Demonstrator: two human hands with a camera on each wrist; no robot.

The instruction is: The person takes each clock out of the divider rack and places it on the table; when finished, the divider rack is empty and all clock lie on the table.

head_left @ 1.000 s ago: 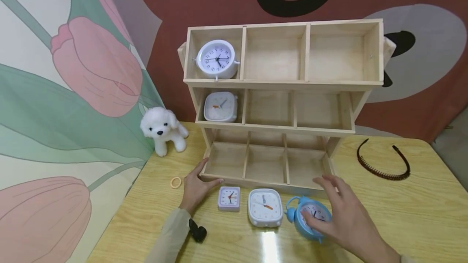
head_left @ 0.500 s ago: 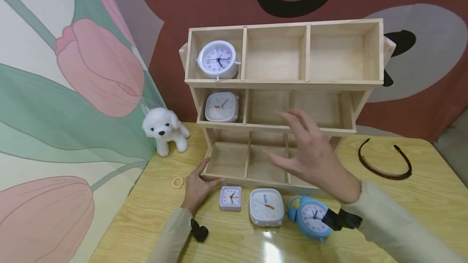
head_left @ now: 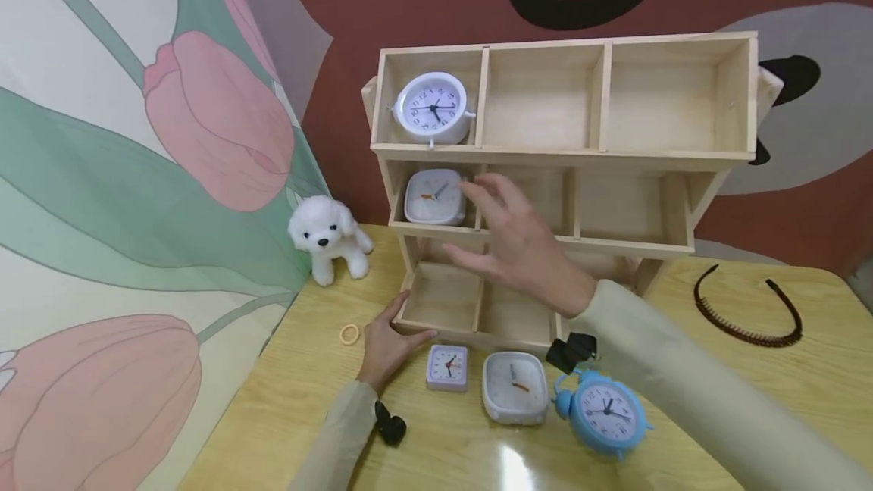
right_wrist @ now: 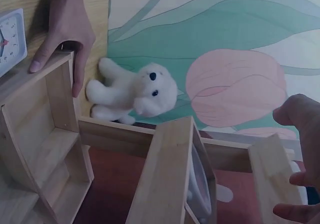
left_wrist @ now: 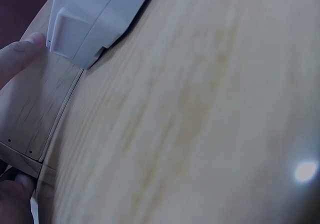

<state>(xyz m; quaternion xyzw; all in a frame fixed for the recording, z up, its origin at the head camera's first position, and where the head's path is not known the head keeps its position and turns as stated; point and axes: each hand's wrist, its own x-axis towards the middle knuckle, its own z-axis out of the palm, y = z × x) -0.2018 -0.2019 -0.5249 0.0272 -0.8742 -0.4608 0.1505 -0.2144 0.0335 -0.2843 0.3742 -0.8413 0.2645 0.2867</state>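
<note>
My left hand [head_left: 386,343] grips the front left corner of the lowest tier of a wooden three-tier shelf [head_left: 546,151], thumb on the front board and fingers along the side. Fingers spread and holding nothing, my right hand [head_left: 521,245] hovers before the middle tier, close to a white rounded-square clock [head_left: 434,199] in its left compartment. A round white alarm clock [head_left: 433,107] sits in the top left compartment. Before the shelf stand a small lilac square clock [head_left: 447,367], another white rounded-square clock [head_left: 514,392] and a blue alarm clock [head_left: 609,415].
A white plush dog [head_left: 327,237] stands left of the shelf, with a small orange ring [head_left: 349,335] nearer the front. A dark toothed headband [head_left: 746,332] lies on the table [head_left: 723,392] at right. Printed cloth hangs behind and at left.
My right hand has left the blue alarm clock and moved up and left to the middle tier. My left hand keeps its grip on the corner. The head view has shifted slightly left.
</note>
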